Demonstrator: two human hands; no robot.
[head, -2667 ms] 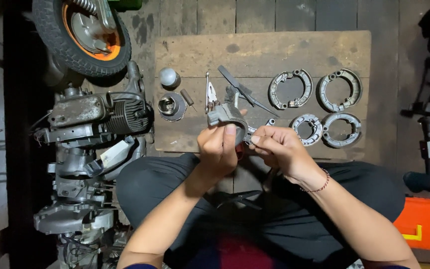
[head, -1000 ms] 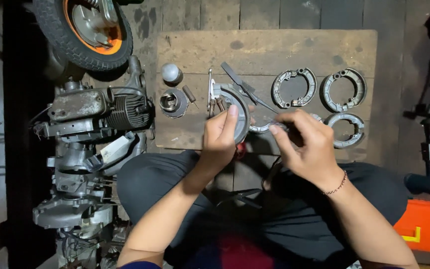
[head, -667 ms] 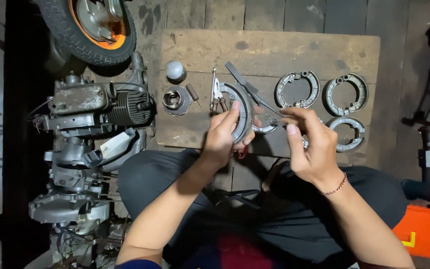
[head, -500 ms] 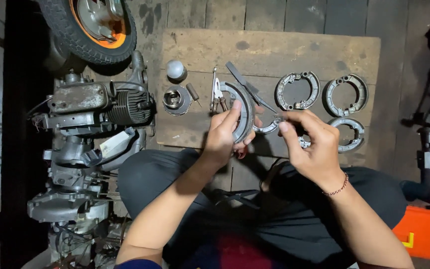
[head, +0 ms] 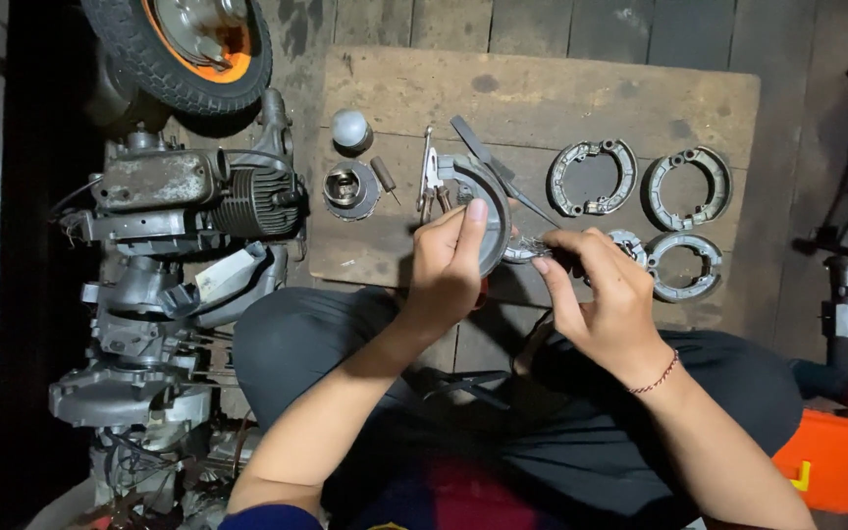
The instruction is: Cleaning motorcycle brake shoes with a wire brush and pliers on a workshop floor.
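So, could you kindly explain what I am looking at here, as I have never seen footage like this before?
There is no machine at work: a camera worn on a person's head looks straight down at their two bare hands and crossed legs. The left hand grips a curved grey brake shoe. The right hand pinches a small metal part against it; what it is exactly is too small to tell. In front lies a wooden board carrying three round brake shoe sets, pliers, a piston and a small rounded cap. Left of the board stands a scooter engine with a wheel. At lower right sits an orange box.
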